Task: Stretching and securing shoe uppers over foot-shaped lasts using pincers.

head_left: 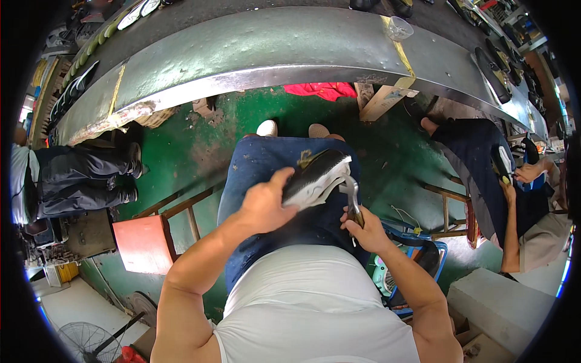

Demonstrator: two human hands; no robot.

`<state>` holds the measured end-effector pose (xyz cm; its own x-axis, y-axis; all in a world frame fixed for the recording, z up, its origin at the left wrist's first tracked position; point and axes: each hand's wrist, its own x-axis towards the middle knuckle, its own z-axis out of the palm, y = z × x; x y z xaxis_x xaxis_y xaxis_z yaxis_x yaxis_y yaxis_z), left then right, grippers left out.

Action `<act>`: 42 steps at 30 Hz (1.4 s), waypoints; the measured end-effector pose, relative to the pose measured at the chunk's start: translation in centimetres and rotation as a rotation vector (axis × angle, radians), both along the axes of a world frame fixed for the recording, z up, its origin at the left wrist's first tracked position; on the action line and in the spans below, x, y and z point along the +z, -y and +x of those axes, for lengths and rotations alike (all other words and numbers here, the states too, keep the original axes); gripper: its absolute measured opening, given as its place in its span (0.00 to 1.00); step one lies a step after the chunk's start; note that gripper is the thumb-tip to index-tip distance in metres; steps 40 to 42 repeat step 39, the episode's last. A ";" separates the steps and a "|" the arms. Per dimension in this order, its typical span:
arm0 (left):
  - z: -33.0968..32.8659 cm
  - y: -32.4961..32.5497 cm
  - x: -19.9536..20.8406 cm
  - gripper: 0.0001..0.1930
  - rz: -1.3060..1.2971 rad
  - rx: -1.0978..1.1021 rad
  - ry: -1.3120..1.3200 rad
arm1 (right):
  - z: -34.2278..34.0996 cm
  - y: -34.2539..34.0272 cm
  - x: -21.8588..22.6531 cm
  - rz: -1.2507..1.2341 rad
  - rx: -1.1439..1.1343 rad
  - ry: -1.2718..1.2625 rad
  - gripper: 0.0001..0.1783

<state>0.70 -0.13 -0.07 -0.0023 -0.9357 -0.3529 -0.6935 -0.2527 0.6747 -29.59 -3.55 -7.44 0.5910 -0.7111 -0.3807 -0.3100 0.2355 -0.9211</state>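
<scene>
Over my lap, a shoe upper [319, 181] lies tilted, dark along its top with a pale greyish-white lining edge folded outward. My left hand [266, 204] is closed round its near-left end, thumb and fingers on either side. A pair of metal pliers [352, 192] with a curved head reaches up to the right part of the pale edge. My right hand [367, 230] grips the pliers by the handles; whether the jaws pinch the lining is too small to tell. Under the shoe upper, a dark blue apron [257, 169] covers my thighs.
A long metal-covered bench [242, 51] curves across the far side, with a clear plastic cup [399, 28] on it. Shoes [491, 72] stand at its right. A red stool [144, 243] is at my left. Co-workers sit on both sides; the right one's hands [525, 174] hold a shoe.
</scene>
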 end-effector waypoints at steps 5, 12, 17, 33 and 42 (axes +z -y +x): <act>-0.2 3.3 2.4 0.27 -0.510 0.296 -0.665 | -1.0 -1.8 -2.0 0.188 -0.205 0.203 0.21; -1.6 8.5 -7.4 0.35 0.050 0.287 -0.665 | 0.1 -0.1 0.7 0.079 -0.101 -0.036 0.17; -2.1 1.3 -7.7 0.26 -0.125 0.075 -0.208 | 0.2 2.5 6.0 -0.098 0.225 -0.295 0.15; -5.0 0.7 -10.6 0.14 -0.407 0.482 -0.192 | 7.6 10.5 9.9 -0.077 0.867 -0.690 0.16; -2.8 0.2 -13.1 0.36 0.294 0.669 -1.370 | 7.6 6.3 3.4 -0.303 0.595 -0.540 0.17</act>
